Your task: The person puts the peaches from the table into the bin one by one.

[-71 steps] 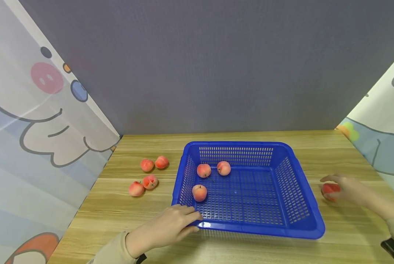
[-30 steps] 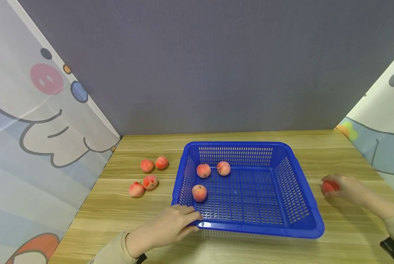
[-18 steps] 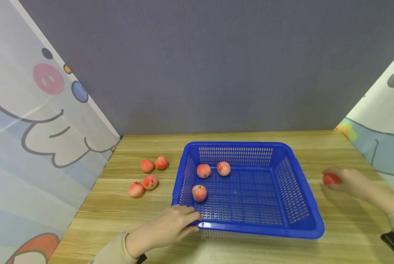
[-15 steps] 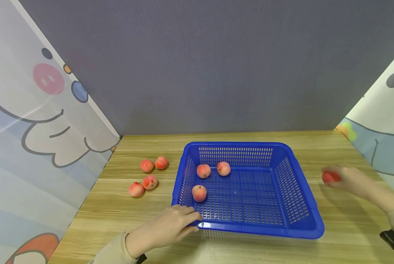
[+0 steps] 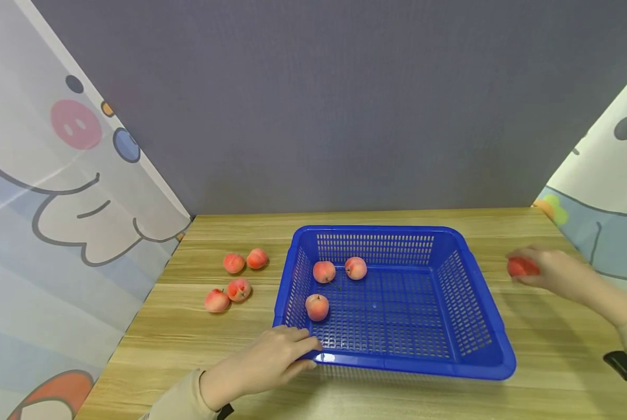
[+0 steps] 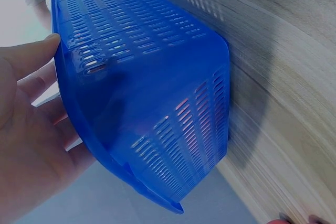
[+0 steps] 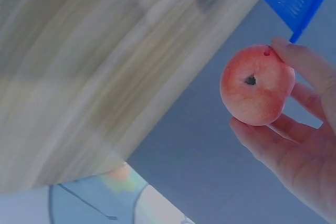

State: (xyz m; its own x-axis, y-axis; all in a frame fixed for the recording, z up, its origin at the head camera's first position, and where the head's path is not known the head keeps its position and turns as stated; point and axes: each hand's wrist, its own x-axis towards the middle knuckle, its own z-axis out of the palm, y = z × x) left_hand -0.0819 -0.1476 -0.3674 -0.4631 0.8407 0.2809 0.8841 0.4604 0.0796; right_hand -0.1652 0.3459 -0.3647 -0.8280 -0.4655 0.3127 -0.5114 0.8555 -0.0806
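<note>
My right hand (image 5: 557, 274) grips a red peach (image 5: 522, 266) between thumb and fingers, above the table to the right of the basket. In the right wrist view that peach (image 7: 257, 85) shows a dark stem pit. My left hand (image 5: 268, 360) holds the near left corner of the blue plastic basket (image 5: 397, 364), its thumb (image 6: 39, 51) outside and its fingers over the rim. Inside the basket, toward its left side, lie a peach (image 5: 324, 272), a second peach (image 5: 356, 268) and a third peach (image 5: 317, 307).
Left of the basket, several peaches (image 5: 239, 289) lie loose on the wooden table (image 5: 182, 344). A grey panel (image 5: 345, 116) rises behind the table. Cartoon-printed curtains (image 5: 72, 192) flank both sides.
My right hand has picked the peach up off the table and moved it slightly away from me. The left hand and the basket have stayed in place.
</note>
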